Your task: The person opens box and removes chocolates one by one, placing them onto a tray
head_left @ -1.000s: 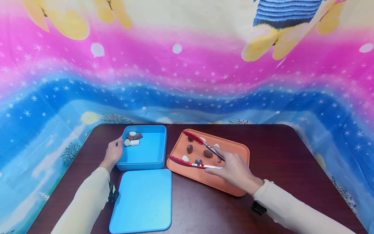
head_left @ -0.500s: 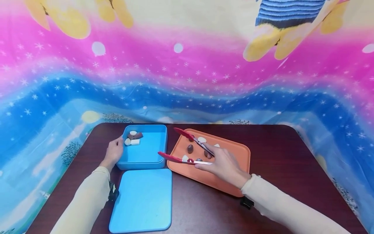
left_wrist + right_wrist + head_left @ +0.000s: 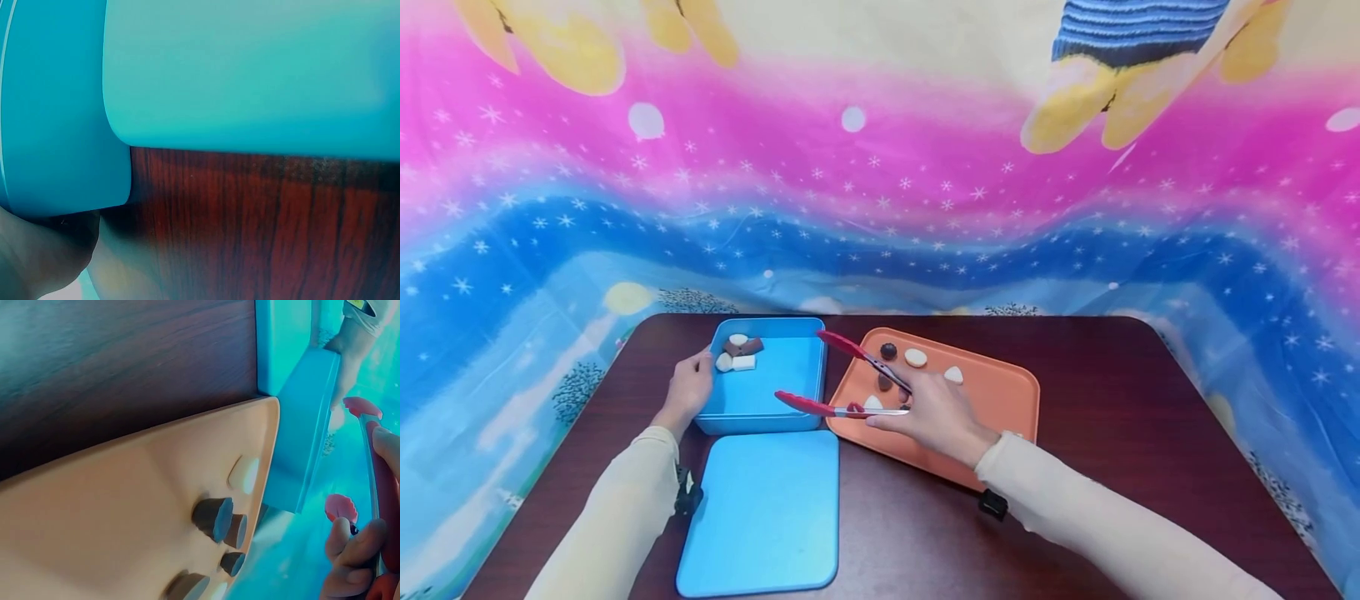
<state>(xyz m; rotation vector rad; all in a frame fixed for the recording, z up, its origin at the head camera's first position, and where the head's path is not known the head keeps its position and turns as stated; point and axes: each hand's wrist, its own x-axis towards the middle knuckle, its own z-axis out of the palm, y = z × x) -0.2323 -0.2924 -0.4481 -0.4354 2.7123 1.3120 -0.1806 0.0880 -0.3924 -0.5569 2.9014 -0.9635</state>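
Note:
My right hand (image 3: 936, 417) grips red-tipped metal tongs (image 3: 805, 403) above the left end of an orange tray (image 3: 1000, 425). Their arms are spread, with nothing visible between the tips, which reach over the right wall of a blue box (image 3: 763, 423). On the tray are brown and white pieces that look like chocolates, such as a dark round one (image 3: 888, 351) and a white oval one (image 3: 915, 357); my hand hides others. Several brown and white pieces (image 3: 743, 362) lie at the box's left side. My left hand (image 3: 688, 387) holds the box by its left wall.
A blue lid (image 3: 760, 512) lies flat in front of the box, close against it. Dark wooden table (image 3: 1097, 400) surface extends to the right of the tray. Behind the table hangs a colourful printed cloth (image 3: 880, 208).
My right hand has moved left with the tongs, from over the tray's middle until their tips reach the box. The left hand, box and lid stay in place.

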